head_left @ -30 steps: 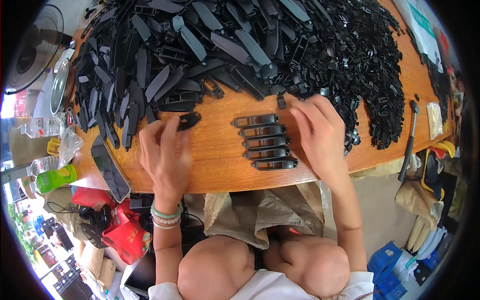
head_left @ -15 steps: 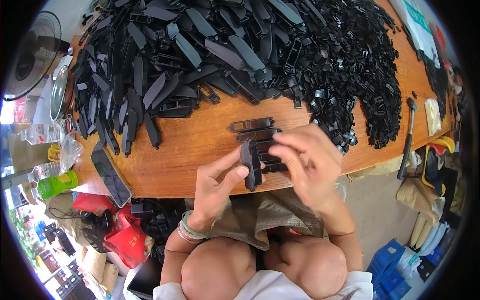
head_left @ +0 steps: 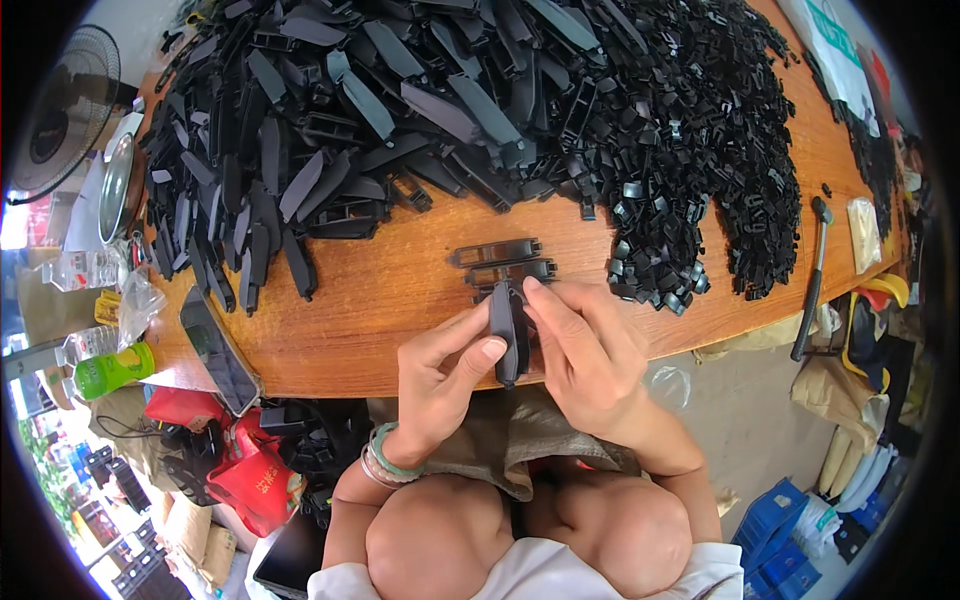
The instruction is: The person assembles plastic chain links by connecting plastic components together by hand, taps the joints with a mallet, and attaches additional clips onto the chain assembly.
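Upright between my hands stands a long black plastic housing (head_left: 509,335), narrow and tapered, above the table's near edge. My left hand (head_left: 435,375) grips it from the left, thumb on its near face. From the right, the closed fingers of my right hand (head_left: 592,350) press at its upper right edge; whatever lies between those fingertips is hidden. Just beyond lie similar black frames with open slots, the farthest frame (head_left: 497,252) beside a second frame (head_left: 512,271). My hands cover any others in that row.
A heap of long black housings (head_left: 390,90) fills the table's far left. Small black clips (head_left: 690,150) are piled at right. A hammer (head_left: 817,275) lies right; a phone (head_left: 220,345) and a green bottle (head_left: 113,370) are left. The wooden table (head_left: 330,345) ends before my lap.
My right hand has moved left and nearer, from beside the housing to its upper right edge. The left hand still holds the housing, now slightly lower and to the right.
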Demonstrator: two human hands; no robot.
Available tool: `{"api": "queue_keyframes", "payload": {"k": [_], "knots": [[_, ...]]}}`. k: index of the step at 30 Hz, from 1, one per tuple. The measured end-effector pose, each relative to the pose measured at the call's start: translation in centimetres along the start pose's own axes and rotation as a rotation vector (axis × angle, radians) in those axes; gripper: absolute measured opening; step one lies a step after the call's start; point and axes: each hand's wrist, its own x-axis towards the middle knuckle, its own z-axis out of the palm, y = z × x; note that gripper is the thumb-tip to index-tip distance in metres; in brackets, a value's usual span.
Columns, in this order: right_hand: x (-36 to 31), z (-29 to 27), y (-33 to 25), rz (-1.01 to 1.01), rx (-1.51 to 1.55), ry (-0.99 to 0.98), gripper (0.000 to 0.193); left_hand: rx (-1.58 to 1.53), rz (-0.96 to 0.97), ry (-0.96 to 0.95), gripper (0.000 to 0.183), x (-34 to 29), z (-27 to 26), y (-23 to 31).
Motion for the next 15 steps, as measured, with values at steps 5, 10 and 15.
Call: {"api": "queue_keyframes", "payload": {"k": [5,10,15], "knots": [[-0.5,-0.2,-0.5,0.051,-0.028,0.034,0.034,0.169,0.104,0.033,0.039,0.2,1.1,0.2],[-0.3,-0.6,-0.4,0.091,0.021,0.071,0.028,0.347,0.175,0.058,0.038,-0.1,1.1,-0.1],[-0.1,-1.0,-0.6,0.113,0.039,0.044,0.031,0.410,0.270,0.067,0.037,0.4,1.5,0.6]]}}
